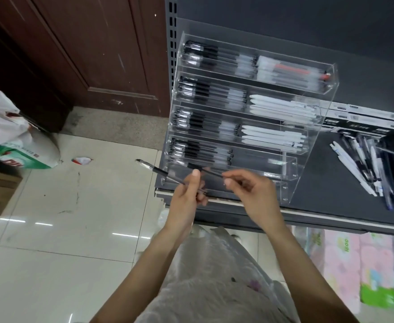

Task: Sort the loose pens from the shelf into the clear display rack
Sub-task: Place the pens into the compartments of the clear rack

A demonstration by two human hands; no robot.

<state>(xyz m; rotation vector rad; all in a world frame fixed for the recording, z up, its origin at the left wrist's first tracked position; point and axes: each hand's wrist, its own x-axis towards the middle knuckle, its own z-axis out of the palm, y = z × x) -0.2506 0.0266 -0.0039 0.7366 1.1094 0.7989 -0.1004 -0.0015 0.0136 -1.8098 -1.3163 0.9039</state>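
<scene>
Your left hand (186, 194) grips a black-capped pen (158, 171), fingers curled round its barrel, its tip pointing to ten o'clock past the shelf (331, 190) edge. Your right hand (249, 192) pinches a second dark pen (206, 170) between thumb and forefinger, just before the clear display rack's (238, 117) lowest tier. The loose pens (373, 169) lie heaped at three o'clock of the rack.

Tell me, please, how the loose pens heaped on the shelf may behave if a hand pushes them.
The loose pens look slim and round, so they would probably roll or scatter on the flat dark shelf. They seem stiff and light; several lie crossed, so lifting one may drag its neighbours.
</scene>
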